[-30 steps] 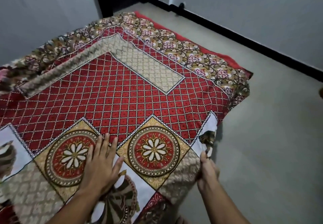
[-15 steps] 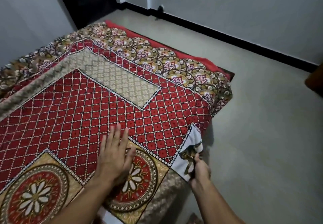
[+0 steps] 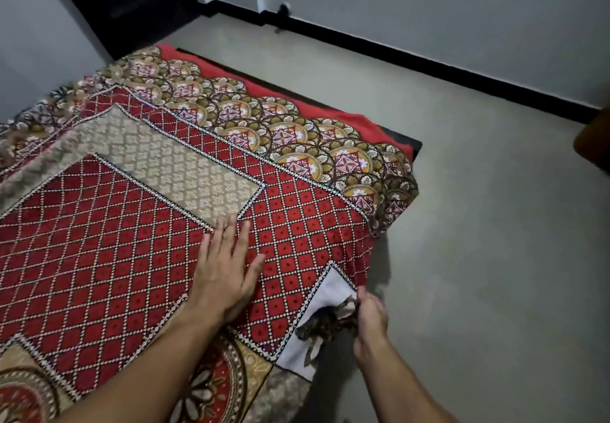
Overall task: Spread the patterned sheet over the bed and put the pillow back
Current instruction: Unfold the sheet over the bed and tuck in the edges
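1. Count first: one sheet [image 3: 138, 257], one bed [image 3: 411, 143] and two hands in shot. The sheet lies across the bed top, and its right edge droops over the side toward the floor [image 3: 478, 257].
2. Left hand [image 3: 224, 277]: wide open, fingers straight and a little fanned. The palm presses flat on the sheet's red lattice, and the fingertips reach the corner of the beige panel.
3. Right hand [image 3: 371, 313]: low at the bed's side with fingers curled in. It pinches the sheet's hanging edge, right at a white patch with a dark print.
4. The cloth is thin printed fabric. A red field is crossed by white dotted diamonds around a beige patterned panel. Scalloped round medallions in gold and brown line the far border, and flower roundels sit nearest the camera. Small creases gather at the right corner.
5. One plain red layer [image 3: 330, 115] peeks out beyond that border, above the bed's dark base.
6. The floor is smooth and grey, with one black skirting strip [image 3: 429, 69] under a pale wall [image 3: 429, 10].
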